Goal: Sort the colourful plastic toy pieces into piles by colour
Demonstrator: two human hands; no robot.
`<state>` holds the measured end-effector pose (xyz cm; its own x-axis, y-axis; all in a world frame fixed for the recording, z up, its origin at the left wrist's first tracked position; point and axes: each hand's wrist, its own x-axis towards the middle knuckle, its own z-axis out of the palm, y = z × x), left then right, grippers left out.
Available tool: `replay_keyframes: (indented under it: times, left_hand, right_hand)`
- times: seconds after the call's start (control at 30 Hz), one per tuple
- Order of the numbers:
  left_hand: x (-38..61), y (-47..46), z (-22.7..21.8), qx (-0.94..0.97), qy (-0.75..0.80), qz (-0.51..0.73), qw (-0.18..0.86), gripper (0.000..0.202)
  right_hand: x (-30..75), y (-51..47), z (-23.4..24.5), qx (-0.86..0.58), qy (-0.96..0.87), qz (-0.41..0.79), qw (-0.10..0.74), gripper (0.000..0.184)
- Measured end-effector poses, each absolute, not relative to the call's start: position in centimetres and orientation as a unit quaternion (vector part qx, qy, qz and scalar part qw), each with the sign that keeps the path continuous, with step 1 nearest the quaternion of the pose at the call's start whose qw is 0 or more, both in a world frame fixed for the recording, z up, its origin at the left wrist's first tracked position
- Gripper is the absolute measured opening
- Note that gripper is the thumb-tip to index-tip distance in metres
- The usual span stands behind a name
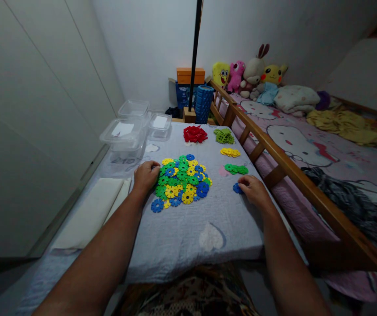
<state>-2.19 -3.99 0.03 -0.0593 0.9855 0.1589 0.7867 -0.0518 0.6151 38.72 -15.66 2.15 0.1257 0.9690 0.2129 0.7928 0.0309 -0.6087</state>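
A mixed pile of blue, green and yellow notched plastic discs lies mid-table. My left hand rests against its left edge with the fingers curled closed; what they hold, if anything, is hidden. On the right, my right hand pinches a blue notched disc close to the cloth. Just beyond it are a row of green discs and a row of yellow discs. Farther back sit a light-green heap of small pieces and a red heap of small pieces.
Clear plastic containers stand at the back left of the cloth-covered table. Folded cream sheets lie at the left. A wooden bed rail runs along the right side. A black pole rises behind the table.
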Motion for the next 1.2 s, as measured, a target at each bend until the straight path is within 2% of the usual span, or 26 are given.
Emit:
replay_keyframes:
  times: [0.13, 0.33, 0.53, 0.7, 0.93, 1.2]
  left_hand:
    - [-2.3, -3.9, -0.2, 0.665, 0.664, 0.294, 0.174, 0.035]
    - [-2.3, -3.8, -0.3, 0.665, 0.664, 0.295, 0.173, 0.035]
    - [-2.2, -4.0, -0.1, 0.664, 0.668, 0.291, 0.170, 0.035]
    - [-2.2, -4.0, -0.1, 0.669, 0.664, 0.288, 0.168, 0.035]
    - [-2.2, -4.1, 0.1, 0.661, 0.669, 0.287, 0.180, 0.034]
    - [-2.1, -4.3, 0.4, 0.666, 0.670, 0.277, 0.174, 0.035]
  right_hand:
    - [38.6, -15.9, 1.5, -0.680, -0.675, 0.071, 0.276, 0.020]
    - [38.3, -16.7, 0.7, -0.684, -0.701, 0.061, 0.192, 0.027]
    - [39.1, -17.1, 1.1, -0.703, -0.694, 0.058, 0.147, 0.027]
    - [37.4, -15.8, 2.6, -0.695, -0.700, 0.060, 0.156, 0.029]
    - [29.7, -11.8, 3.4, -0.559, -0.801, 0.114, 0.181, 0.028]
    - [25.8, -10.3, 1.9, -0.586, -0.789, 0.086, 0.163, 0.040]
